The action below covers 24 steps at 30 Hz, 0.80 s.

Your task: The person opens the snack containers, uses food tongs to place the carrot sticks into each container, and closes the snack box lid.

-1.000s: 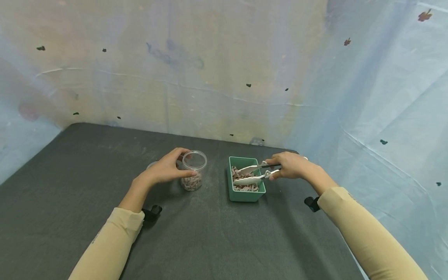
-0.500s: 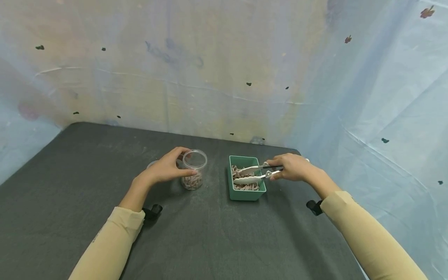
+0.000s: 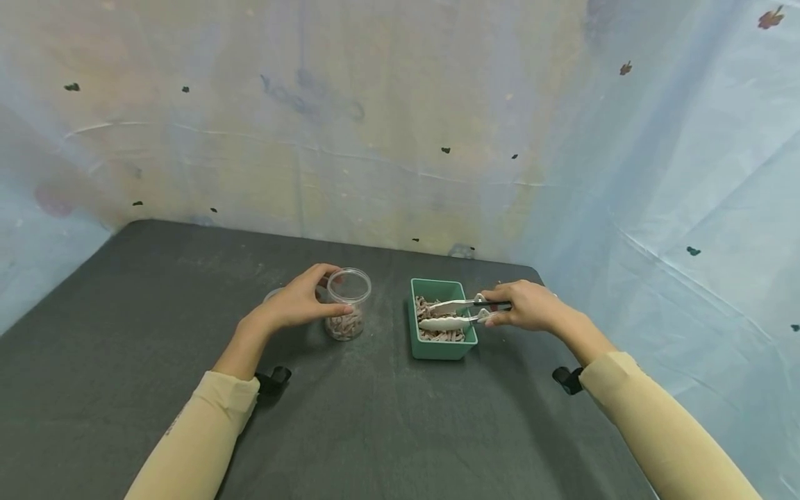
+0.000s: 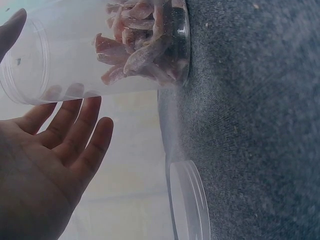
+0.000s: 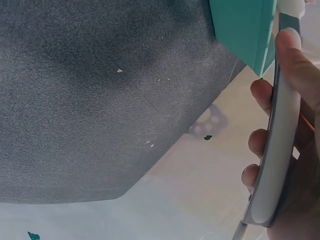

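My left hand (image 3: 294, 302) holds a clear plastic jar (image 3: 345, 325) upright on the table, thumb on the near side and fingers round the far side near its open mouth. Pale pinkish-brown strips (image 4: 145, 45) lie in the jar's lower part. In my right hand (image 3: 526, 305) is a pair of tongs (image 3: 445, 323) with white tips and a grey handle (image 5: 275, 155). The tongs' tips stand apart, low over similar strips (image 3: 446, 335) inside a green rectangular container (image 3: 437, 351). The tongs slant in across the container's right rim.
A clear round lid (image 4: 192, 200) lies on the dark grey tabletop (image 3: 375, 417) beyond my left hand, mostly hidden in the head view. Pale patterned sheeting (image 3: 375, 139) hangs behind the table and along its right side.
My right hand and the tongs have drifted slightly to the right and down, the tips staying within the green container. The left hand and jar hold their place.
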Available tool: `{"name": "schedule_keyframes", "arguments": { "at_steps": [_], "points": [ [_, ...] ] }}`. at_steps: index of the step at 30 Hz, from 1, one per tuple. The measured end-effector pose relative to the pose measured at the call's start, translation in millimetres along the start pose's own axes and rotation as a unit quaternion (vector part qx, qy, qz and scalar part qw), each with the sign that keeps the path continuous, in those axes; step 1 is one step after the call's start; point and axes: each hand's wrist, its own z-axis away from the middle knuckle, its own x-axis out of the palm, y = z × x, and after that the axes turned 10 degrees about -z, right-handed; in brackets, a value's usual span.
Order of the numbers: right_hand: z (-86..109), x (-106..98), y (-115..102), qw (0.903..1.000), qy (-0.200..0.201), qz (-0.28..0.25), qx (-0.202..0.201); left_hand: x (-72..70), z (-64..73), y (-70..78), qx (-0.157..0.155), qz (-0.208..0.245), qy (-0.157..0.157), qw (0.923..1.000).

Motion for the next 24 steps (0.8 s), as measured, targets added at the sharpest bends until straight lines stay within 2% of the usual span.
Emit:
{"name": "schedule_keyframes", "arguments": {
  "at_steps": [24],
  "points": [
    [16.3,8,5,0.9979,0.035,-0.047,-0.026,0.6,0.3,-1.0,0.000,-0.005,0.002,1.0000]
  ]
}}
